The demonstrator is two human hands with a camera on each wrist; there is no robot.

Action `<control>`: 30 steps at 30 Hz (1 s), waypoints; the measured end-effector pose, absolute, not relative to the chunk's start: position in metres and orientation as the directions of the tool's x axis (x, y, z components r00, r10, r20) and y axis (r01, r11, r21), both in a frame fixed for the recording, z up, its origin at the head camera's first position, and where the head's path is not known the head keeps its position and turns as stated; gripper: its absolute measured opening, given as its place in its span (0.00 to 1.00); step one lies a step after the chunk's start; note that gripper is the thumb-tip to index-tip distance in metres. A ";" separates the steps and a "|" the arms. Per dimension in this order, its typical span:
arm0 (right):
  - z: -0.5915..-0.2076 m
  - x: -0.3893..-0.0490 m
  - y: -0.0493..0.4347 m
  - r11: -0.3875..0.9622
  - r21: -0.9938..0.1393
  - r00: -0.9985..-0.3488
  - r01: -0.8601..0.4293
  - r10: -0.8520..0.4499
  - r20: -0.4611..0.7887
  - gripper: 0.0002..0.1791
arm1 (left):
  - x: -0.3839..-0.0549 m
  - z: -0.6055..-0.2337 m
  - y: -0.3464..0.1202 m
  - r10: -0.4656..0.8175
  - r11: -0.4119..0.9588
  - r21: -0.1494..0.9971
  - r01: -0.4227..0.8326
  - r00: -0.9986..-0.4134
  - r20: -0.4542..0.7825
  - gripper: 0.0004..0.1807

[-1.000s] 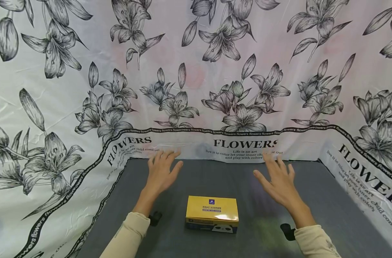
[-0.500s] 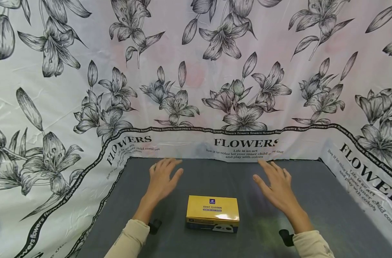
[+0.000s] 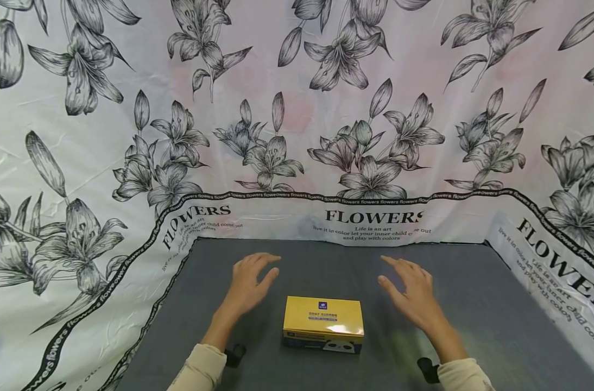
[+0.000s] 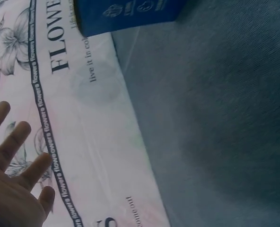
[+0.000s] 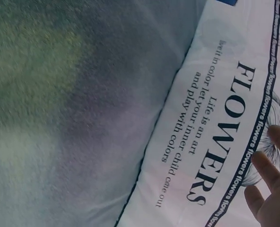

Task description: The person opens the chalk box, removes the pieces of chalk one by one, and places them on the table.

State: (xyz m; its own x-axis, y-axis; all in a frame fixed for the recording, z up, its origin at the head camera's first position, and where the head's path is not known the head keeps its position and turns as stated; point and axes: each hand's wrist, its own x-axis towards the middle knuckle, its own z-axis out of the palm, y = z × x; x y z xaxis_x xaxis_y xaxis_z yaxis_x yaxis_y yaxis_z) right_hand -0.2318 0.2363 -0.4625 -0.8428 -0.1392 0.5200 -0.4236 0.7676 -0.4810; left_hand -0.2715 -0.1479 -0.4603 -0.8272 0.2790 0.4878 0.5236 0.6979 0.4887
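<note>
A yellow cardboard box [image 3: 322, 317] with a dark blue lower edge and a panda picture on its front lies on the grey surface, its lid closed. To its left and farther back, my left hand [image 3: 248, 282] hovers with fingers apart and holds nothing. My right hand [image 3: 413, 293] hovers on the other side, thumb toward the box, also holding nothing. Neither hand touches the box. In the left wrist view the box's blue side [image 4: 130, 13] shows at the top, and the fingers [image 4: 14, 142] are spread. Only a blue corner [image 5: 229, 1] shows in the right wrist view.
A dark grey cloth [image 3: 336, 266] covers the table. White flower-printed sheeting [image 3: 277, 217] stands behind it and along both sides. Black straps with small wrist cameras [image 3: 235, 355] sit at the cuffs of the light sleeves.
Both hands have come down and back toward the box, their fingers dropping from in front of the sheeting to over the grey cloth. The box has stayed in place.
</note>
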 end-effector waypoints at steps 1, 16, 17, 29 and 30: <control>-0.464 -0.231 0.236 0.762 -0.487 -0.844 -0.427 -0.141 0.518 0.27 | -0.271 -0.463 -0.148 0.279 0.690 0.498 0.524 -0.829 0.486 0.17; -0.491 -0.227 0.221 0.726 -0.549 -0.878 -0.414 -0.160 0.451 0.27 | -0.250 -0.497 -0.154 0.366 0.532 0.716 0.453 -0.885 0.288 0.22; -0.493 -0.227 0.219 0.724 -0.553 -0.882 -0.412 -0.163 0.443 0.27 | -0.249 -0.499 -0.155 0.382 0.510 0.744 0.431 -0.889 0.253 0.24; -0.511 -0.228 0.192 0.672 -0.487 -0.802 -0.558 -0.285 0.525 0.27 | -0.238 -0.522 -0.149 0.474 0.427 0.858 0.284 -0.879 0.055 0.48; -0.512 -0.228 0.190 0.669 -0.477 -0.793 -0.570 -0.297 0.532 0.27 | -0.238 -0.522 -0.148 0.476 0.426 0.862 0.275 -0.878 0.045 0.49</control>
